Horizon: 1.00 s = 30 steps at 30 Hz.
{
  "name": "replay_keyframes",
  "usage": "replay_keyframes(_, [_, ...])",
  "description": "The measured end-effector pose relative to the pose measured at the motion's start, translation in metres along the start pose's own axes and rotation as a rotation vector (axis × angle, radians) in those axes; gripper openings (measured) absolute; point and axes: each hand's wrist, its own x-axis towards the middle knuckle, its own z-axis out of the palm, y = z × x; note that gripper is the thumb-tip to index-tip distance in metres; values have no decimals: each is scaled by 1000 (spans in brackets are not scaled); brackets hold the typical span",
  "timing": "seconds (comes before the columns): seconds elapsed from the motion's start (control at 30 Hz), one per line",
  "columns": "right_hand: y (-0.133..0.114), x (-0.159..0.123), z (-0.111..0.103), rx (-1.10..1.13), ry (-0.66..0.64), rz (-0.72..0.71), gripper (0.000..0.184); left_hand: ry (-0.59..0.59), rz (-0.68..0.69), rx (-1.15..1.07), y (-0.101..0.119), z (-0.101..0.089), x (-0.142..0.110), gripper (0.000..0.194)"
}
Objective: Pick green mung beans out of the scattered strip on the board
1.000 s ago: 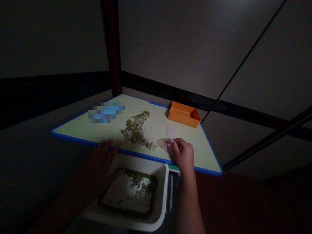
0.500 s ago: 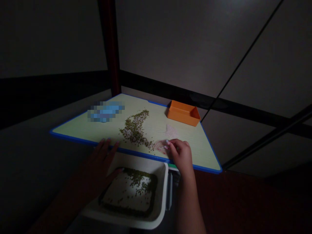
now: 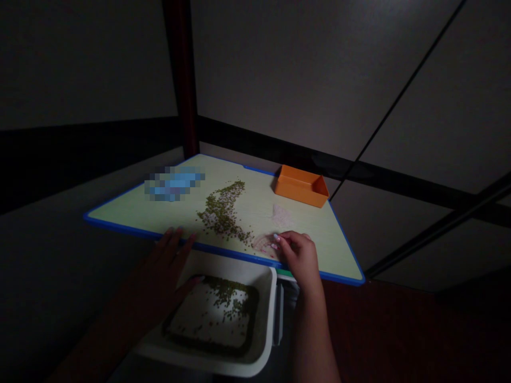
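A pale green board with a blue rim [image 3: 131, 210] carries a scatter of small green beans [image 3: 221, 210]. My right hand [image 3: 297, 254] rests at the board's near edge, fingers curled and pinched over a small pinkish patch of grains [image 3: 265, 243]; what it holds is too small to name. Another pinkish patch [image 3: 281, 214] lies just beyond it. My left hand [image 3: 165, 266] lies flat with fingers spread on the left rim of a white tray [image 3: 263, 340], its fingertips touching the board's edge. Green beans [image 3: 223, 300] cover part of the tray's floor.
An orange box [image 3: 301, 186] stands open at the far right of the board. A blurred blue item [image 3: 174, 182] lies at the far left. Dark partition walls and a dark post [image 3: 181, 80] close in behind. The scene is dim.
My right hand has slid slightly toward the board's near edge over the pinkish patch. My left hand has stayed on the tray.
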Motion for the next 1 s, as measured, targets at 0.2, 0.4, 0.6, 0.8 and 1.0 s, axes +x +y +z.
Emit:
replay_keyframes(0.2, [-3,0,2,-54,78,59,23,7,14,-18,-1,2,0,80])
replay_keyframes(0.4, [-3,-1,2,-3,109,88,23,10,7,-9,0,0,0,79])
replay_keyframes(0.6, [-5,3,5,-103,36,68,23,-3,-8,-21,1,2,0,80])
replay_keyframes(0.8, [-14,11,9,-510,49,84,19,-7,-19,-26,0,1,2,79])
replay_keyframes(1.0, [-15,19,5,-678,113,181,24,-10,1,-16,-1,0,1,77])
